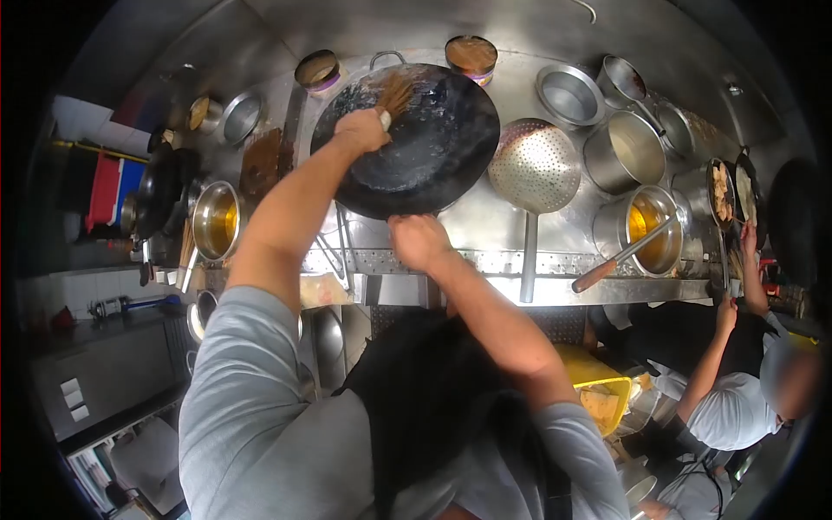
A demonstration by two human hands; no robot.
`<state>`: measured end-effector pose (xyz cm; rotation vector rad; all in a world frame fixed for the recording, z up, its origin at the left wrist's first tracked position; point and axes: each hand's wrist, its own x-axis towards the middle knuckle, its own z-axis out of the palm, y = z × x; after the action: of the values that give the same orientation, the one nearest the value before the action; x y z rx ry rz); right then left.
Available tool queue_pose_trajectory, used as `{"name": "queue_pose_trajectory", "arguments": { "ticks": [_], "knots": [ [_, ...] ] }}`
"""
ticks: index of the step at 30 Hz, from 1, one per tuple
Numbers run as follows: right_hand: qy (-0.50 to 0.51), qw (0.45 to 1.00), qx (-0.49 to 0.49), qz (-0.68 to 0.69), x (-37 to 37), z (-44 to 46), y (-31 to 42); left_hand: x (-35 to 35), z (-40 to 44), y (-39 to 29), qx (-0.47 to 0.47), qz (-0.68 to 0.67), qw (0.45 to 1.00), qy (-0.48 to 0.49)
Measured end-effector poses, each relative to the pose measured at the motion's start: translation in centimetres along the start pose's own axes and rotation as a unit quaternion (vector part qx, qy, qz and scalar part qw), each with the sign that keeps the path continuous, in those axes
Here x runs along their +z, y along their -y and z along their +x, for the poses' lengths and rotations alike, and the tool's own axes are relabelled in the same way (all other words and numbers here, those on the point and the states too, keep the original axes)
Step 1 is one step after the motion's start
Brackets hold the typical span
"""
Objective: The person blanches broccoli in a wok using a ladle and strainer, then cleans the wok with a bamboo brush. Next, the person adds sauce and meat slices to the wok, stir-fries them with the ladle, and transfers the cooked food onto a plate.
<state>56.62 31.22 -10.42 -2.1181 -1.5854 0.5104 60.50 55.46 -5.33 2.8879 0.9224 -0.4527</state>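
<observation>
Black wok (433,156), glossy inside, brown bristle brush (396,93) in its far-left interior.

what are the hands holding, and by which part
Left hand: the brush, by the end opposite its bristle tips. Right hand: the wok, at its near edge.

Before the right fingers (402,229) lies the wok (442,156); to their right, the skimmer (535,165); farther right, the pots (609,178).

Shiny metal wall (494,26) behind; white tiles (97,123) at left; grey cabinet (113,368) lower left.
</observation>
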Motion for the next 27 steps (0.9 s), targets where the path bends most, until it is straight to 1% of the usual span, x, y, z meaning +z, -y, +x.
{"name": "queue_pose_trajectory", "arguments": {
  "ticks": [1, 2, 4, 5, 6, 7, 8, 10, 11, 13, 14, 16, 17, 18, 20, 21, 22, 24, 25, 26, 27],
  "knots": [
    [0.0, 1.0, -0.003, 0.004, 0.1, -0.1, 0.2, 1.0, -0.4, -0.1, -0.009, -0.04, 0.999, 0.013],
    [-0.003, 1.0, -0.003, 0.004, -0.2, -0.1, 0.5, 1.8, -1.5, 0.0, 0.012, -0.068, 0.998, 0.007],
    [0.024, 1.0, 0.004, -0.001, -0.8, -0.2, 0.6, 1.8, -4.5, 0.3, 0.061, -0.038, 0.996, 0.046],
    [0.023, 1.0, 0.007, -0.002, -0.7, -0.4, 0.5, 0.6, -6.2, -0.1, 0.063, 0.059, 0.991, 0.098],
    [0.011, 1.0, 0.0, -0.007, -0.6, -0.5, 0.3, -0.9, -7.4, -0.4, 0.064, 0.156, 0.974, 0.148],
    [-0.002, 1.0, -0.008, -0.013, -0.6, -0.5, 0.2, -1.7, -7.8, 0.1, 0.071, 0.209, 0.962, 0.163],
    [-0.003, 1.0, -0.008, -0.013, -0.9, -0.5, 0.2, -2.3, -7.3, 1.2, 0.071, 0.209, 0.962, 0.162],
    [0.004, 1.0, 0.002, -0.003, -1.2, -0.6, 0.2, -3.3, -4.6, 3.1, 0.042, 0.191, 0.976, 0.096],
    [0.003, 1.0, 0.005, -0.003, -1.2, -0.7, 0.1, -3.4, -3.0, 2.9, 0.046, 0.191, 0.976, 0.096],
    [-0.008, 1.0, -0.007, 0.004, -1.3, -0.7, 0.0, -2.9, -0.3, 1.4, 0.002, 0.059, 0.998, -0.016],
    [-0.007, 1.0, -0.007, 0.004, -1.2, -0.6, -0.1, -2.0, 0.1, 0.3, -0.006, 0.05, 0.999, -0.017],
    [-0.016, 1.0, 0.016, 0.011, -0.8, -0.5, 0.4, -0.3, -0.7, -0.7, -0.05, -0.029, 0.998, 0.019],
    [-0.022, 1.0, 0.009, 0.009, -1.1, -0.1, 0.5, 0.1, -1.5, -0.7, -0.006, -0.037, 0.999, 0.034],
    [-0.008, 1.0, 0.013, -0.002, -1.3, -0.3, 0.6, 1.0, -2.8, -0.6, 0.04, -0.046, 0.997, 0.053],
    [0.01, 1.0, 0.017, -0.013, -1.3, -0.4, 0.8, 0.8, -6.3, -0.5, 0.07, 0.045, 0.992, 0.095],
    [0.013, 0.999, 0.027, -0.018, -1.3, -0.3, 0.9, 0.1, -7.4, -0.3, 0.065, 0.113, 0.985, 0.113],
    [0.016, 0.999, 0.038, -0.021, -1.3, -0.2, 0.9, 0.2, -6.7, 1.2, 0.064, 0.112, 0.985, 0.112],
    [0.014, 0.999, 0.038, -0.014, -1.4, -0.3, 1.0, 0.7, -3.9, 4.9, 0.04, 0.168, 0.98, 0.095],
    [0.008, 0.999, 0.039, -0.007, -1.6, -0.4, 1.0, 0.5, -3.1, 4.7, 0.041, 0.168, 0.98, 0.095],
    [0.007, 0.999, 0.038, -0.008, -1.5, -0.4, 0.8, 0.0, -2.2, 3.9, 0.001, 0.085, 0.996, 0.037],
    [-0.007, 1.0, 0.03, 0.001, -1.3, -0.6, 0.6, -0.3, -1.5, 3.0, -0.039, 0.002, 0.999, -0.023]
  ]
}}
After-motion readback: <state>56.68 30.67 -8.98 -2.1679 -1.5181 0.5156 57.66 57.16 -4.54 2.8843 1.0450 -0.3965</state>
